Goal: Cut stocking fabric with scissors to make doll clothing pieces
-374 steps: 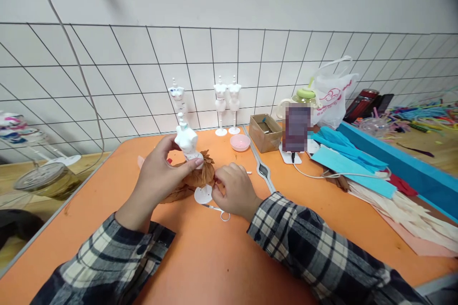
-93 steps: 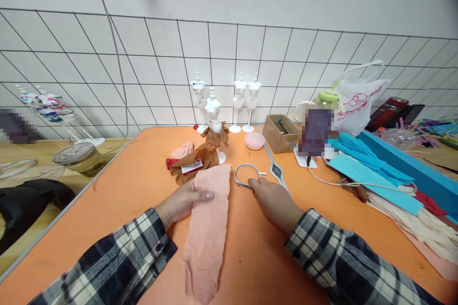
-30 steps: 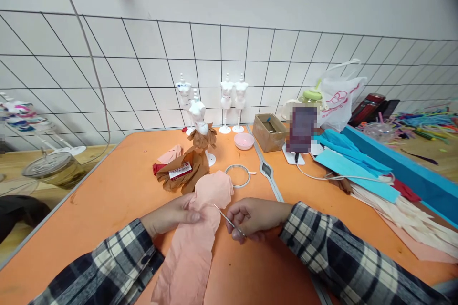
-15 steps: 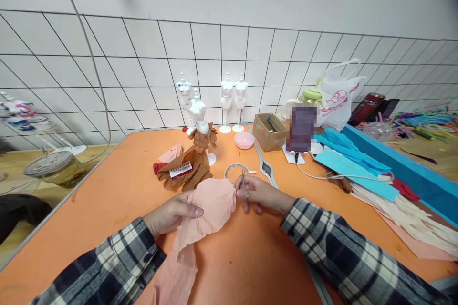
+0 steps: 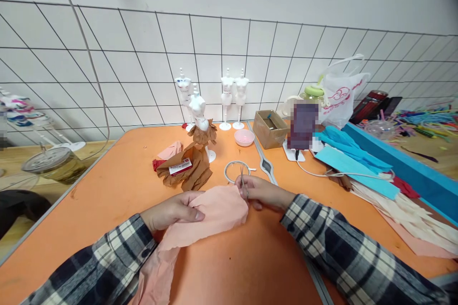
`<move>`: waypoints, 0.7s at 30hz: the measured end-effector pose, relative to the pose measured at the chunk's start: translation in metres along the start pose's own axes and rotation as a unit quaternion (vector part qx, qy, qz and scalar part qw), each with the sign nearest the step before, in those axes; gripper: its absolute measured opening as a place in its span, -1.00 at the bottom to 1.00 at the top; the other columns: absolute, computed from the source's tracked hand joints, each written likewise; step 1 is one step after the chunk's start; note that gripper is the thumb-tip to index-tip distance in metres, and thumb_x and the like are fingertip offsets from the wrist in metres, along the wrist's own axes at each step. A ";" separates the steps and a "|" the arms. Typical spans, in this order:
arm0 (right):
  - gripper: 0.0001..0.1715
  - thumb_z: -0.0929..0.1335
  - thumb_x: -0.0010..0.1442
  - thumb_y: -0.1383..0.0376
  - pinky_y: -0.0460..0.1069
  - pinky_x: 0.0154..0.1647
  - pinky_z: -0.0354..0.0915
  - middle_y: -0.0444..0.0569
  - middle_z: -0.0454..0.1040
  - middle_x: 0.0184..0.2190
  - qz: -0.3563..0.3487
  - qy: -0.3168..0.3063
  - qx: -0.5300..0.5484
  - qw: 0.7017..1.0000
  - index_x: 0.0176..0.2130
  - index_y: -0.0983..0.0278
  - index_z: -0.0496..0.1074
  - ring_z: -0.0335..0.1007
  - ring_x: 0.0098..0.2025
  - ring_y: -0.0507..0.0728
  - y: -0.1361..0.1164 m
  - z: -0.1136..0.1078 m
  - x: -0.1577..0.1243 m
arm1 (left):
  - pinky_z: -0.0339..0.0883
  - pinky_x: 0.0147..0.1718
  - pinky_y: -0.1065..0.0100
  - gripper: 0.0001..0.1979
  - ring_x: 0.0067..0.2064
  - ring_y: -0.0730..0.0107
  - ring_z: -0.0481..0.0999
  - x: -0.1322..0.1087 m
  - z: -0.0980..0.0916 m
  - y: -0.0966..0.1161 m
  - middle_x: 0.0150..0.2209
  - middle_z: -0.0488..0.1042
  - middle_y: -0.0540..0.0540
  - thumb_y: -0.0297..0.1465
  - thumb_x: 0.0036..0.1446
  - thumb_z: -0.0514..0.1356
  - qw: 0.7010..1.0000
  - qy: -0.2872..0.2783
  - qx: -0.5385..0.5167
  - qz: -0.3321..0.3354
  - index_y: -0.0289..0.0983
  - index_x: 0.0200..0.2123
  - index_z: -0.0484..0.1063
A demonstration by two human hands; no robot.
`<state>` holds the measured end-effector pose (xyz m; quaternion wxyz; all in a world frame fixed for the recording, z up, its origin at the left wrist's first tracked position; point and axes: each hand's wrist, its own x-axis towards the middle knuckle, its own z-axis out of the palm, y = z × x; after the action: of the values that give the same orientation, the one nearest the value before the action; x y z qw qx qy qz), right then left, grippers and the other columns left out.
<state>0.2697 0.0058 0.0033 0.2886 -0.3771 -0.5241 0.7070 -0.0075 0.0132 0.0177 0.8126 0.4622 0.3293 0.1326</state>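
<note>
My left hand pinches a strip of peach crepe paper, thumb on top. The strip runs right to my other hand and trails down over the table's near side. My right hand is closed round small scissors, blades pointing up and away from me. Its fingertips are at the paper's right end; whether they also grip the paper I cannot tell. Beyond the hands lies a clear ring-shaped band. A white mini dress form wears a ruffled brown paper skirt.
Crumpled brown paper with a small labelled packet lies left of centre. Further back are a pink bowl, an open cardboard box and a phone on a stand. Coloured paper sheets are piled at right.
The peach paper has been stretched out flatter toward the right, its end now at my right hand's near side. My left hand has shifted slightly left; the scissors stay in my right hand.
</note>
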 end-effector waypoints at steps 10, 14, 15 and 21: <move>-0.44 0.47 0.01 -0.05 -0.20 -0.72 -0.17 -0.10 0.48 -0.35 -0.010 0.025 0.047 0.999 -0.30 0.24 0.17 0.07 -0.64 -0.14 -0.004 0.014 0.000 | 0.21 -0.50 0.53 -0.64 -0.46 0.49 0.36 0.006 0.003 0.003 -0.39 0.46 -0.03 -0.29 -0.06 0.40 0.996 -0.042 0.080 -0.026 -0.34 -0.21 0.50; -0.40 0.57 -0.17 0.09 -0.18 -0.50 0.13 -0.21 0.37 -0.46 -0.045 0.039 -0.011 0.998 -0.37 0.28 0.21 0.21 -0.51 -0.10 -0.003 0.018 0.002 | 0.23 -0.47 0.51 -0.62 -0.44 0.47 0.39 0.006 0.004 0.004 -0.37 0.48 -0.03 -0.26 -0.05 0.39 0.994 -0.043 0.097 -0.027 -0.32 -0.18 0.49; -0.41 0.58 -0.19 0.11 -0.16 -0.43 0.17 -0.23 0.35 -0.48 -0.055 0.057 -0.014 0.997 -0.38 0.28 0.21 0.24 -0.48 -0.09 -0.002 0.019 0.003 | 0.24 -0.47 0.51 -0.63 -0.43 0.46 0.40 0.006 0.004 0.005 -0.36 0.48 -0.03 -0.25 -0.05 0.39 0.993 -0.048 0.109 -0.025 -0.32 -0.20 0.50; -0.51 0.51 -0.04 0.10 -0.15 -0.46 0.19 -0.23 0.32 -0.51 -0.091 0.162 -0.023 0.982 -0.36 0.25 0.20 0.28 -0.48 -0.05 0.001 0.010 0.008 | 0.24 -0.47 0.49 -0.65 -0.45 0.43 0.40 0.007 0.007 0.007 -0.43 0.50 0.01 -0.16 -0.04 0.38 0.986 -0.043 0.159 -0.009 -0.32 -0.30 0.54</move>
<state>0.2572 0.0065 0.0025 0.4239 -0.4444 -0.5184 0.5950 0.0028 0.0154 0.0230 0.7432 0.5880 0.3150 0.0512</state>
